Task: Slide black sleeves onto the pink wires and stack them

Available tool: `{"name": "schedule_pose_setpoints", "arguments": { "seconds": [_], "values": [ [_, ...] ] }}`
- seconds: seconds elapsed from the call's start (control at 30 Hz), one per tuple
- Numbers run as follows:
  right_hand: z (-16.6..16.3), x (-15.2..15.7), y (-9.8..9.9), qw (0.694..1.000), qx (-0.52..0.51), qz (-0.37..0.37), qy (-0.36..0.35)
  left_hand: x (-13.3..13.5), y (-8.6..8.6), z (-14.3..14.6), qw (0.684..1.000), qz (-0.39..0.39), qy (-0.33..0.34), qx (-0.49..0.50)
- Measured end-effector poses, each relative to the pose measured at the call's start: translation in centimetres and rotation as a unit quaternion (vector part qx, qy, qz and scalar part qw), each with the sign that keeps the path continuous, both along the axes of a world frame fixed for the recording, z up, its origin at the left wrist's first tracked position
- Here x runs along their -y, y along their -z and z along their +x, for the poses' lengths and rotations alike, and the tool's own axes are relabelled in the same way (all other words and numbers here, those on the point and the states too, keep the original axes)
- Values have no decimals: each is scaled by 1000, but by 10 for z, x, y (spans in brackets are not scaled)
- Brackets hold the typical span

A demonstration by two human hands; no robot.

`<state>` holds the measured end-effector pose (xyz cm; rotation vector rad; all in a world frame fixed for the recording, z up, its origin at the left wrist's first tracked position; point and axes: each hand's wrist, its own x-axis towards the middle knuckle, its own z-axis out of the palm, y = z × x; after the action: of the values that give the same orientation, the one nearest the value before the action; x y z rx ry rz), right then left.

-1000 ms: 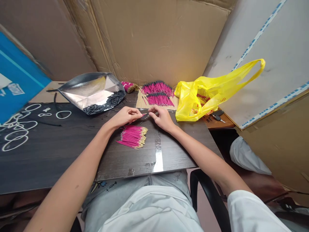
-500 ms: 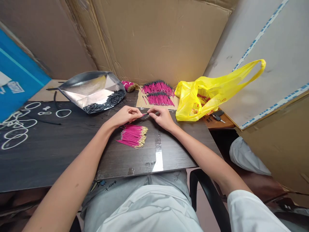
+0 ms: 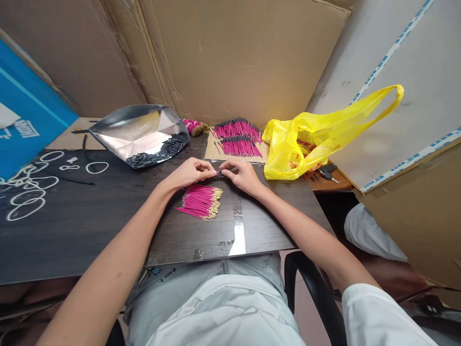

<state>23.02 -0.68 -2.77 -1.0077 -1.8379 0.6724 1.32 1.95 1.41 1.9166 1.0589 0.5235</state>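
My left hand (image 3: 190, 173) and my right hand (image 3: 242, 175) meet fingertip to fingertip above the dark board (image 3: 108, 216). Both pinch one thin pink stick (image 3: 218, 174) between them; a small black piece sits on it at my right fingertips. Just below the hands lies a loose pile of pink sticks with gold tips (image 3: 201, 202). Behind the hands, more pink sticks with black ends (image 3: 237, 137) lie in rows on a piece of cardboard.
A silver foil bag (image 3: 139, 134) spilling small black tubes (image 3: 162, 151) lies at the back left. A yellow plastic bag (image 3: 309, 142) sits at the back right, keys beside it. White rubber bands (image 3: 29, 185) are scattered at the left. Cardboard walls surround the board.
The hands have drawn slightly closer together on the stick; otherwise only the camera has shifted a little.
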Motion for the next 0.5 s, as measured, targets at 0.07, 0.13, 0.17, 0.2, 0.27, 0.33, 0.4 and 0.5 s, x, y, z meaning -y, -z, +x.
{"name": "schedule_pose_setpoints", "arguments": {
  "seconds": [0.07,0.13,0.17,0.2,0.27,0.33,0.4,0.5],
  "values": [
    [0,0,0,1000,-8,-12,2,0,0,-1,1000,-2,-2,5],
    [0,-1,1,998,-36,-45,0,0,0,-1,1000,-7,-7,17],
    [0,-2,1,996,-57,-69,-6,0,0,-1,1000,-9,-10,23],
    [0,-3,2,992,-82,-96,-15,0,0,-2,999,-10,-12,30],
    [1,-5,3,980,-130,-147,-41,0,-1,-2,999,-12,-14,40],
    [2,-8,5,967,-166,-179,-73,0,0,-1,999,-12,-14,47],
    [3,-10,6,957,-191,-192,-101,0,1,-1,999,-10,-11,49],
    [4,-12,8,949,-208,-200,-125,-2,2,-3,999,-4,-2,42]
  ]
}}
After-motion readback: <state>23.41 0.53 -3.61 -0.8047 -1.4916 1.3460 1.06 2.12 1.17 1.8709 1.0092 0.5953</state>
